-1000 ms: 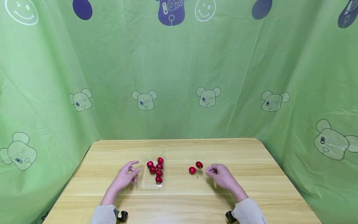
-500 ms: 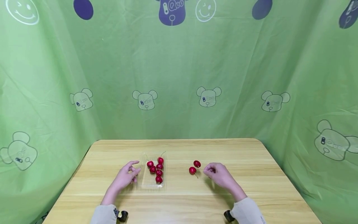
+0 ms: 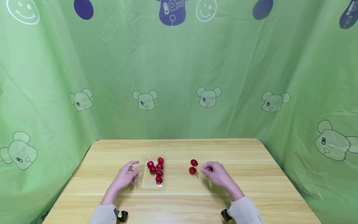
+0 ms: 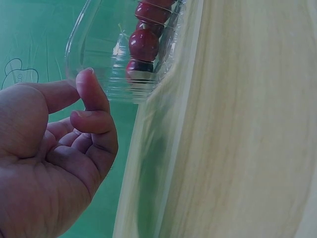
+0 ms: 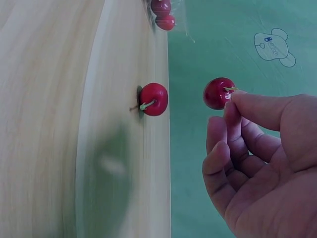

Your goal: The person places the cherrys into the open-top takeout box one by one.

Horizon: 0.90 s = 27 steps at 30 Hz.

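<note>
My right hand pinches a dark red cherry by its short stem, between thumb and forefinger. The cherry hangs above the table, left of the fingertips in the head view. Just below it in that view, a brighter red cherry with a stem lies on the wood. At the left, a clear plastic container holds several cherries, some with stems. My left hand stays at the container's left edge with loosely bent fingers. Whether its fingertips touch the rim is hard to tell.
The light wooden table ends at the back against a green curtain printed with bear heads. Green cloth also hangs on both sides. A black wrist device shows by the left sleeve.
My right hand has moved left with the cherry, bringing it nearly above the loose one in the head view. The left hand and the container have stayed put.
</note>
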### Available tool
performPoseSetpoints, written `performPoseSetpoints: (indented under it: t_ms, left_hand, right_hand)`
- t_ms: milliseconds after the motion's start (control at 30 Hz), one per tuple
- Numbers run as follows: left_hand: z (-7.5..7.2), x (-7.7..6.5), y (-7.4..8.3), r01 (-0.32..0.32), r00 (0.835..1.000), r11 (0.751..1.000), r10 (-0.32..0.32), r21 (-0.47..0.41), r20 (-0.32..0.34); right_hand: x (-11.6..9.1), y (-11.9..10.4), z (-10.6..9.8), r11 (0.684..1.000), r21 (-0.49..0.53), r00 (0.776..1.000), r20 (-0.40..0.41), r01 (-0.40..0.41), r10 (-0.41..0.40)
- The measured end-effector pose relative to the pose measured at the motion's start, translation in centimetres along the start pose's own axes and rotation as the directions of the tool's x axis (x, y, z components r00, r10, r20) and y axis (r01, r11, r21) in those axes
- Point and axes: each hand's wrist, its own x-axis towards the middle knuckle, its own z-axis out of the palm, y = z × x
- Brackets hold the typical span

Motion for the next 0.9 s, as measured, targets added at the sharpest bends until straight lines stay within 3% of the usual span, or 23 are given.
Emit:
performPoseSetpoints:
  t_ms: [600,900]
  left_hand:
    - [0.0,-0.1,-0.2,-0.004,1.000,1.000,0.004,0.013,-0.002]
    - [0.3,0.2,-0.4,0.007,0.999,0.999,-0.006,0.050,-0.033]
  right_hand:
    - [0.6,-1.8,1.1,0.999,0.039,1.000,0.031,0.000,-0.001]
    - [1.2,-2.7,1.7,0.997,0.060,0.997,0.062,0.042,-0.046]
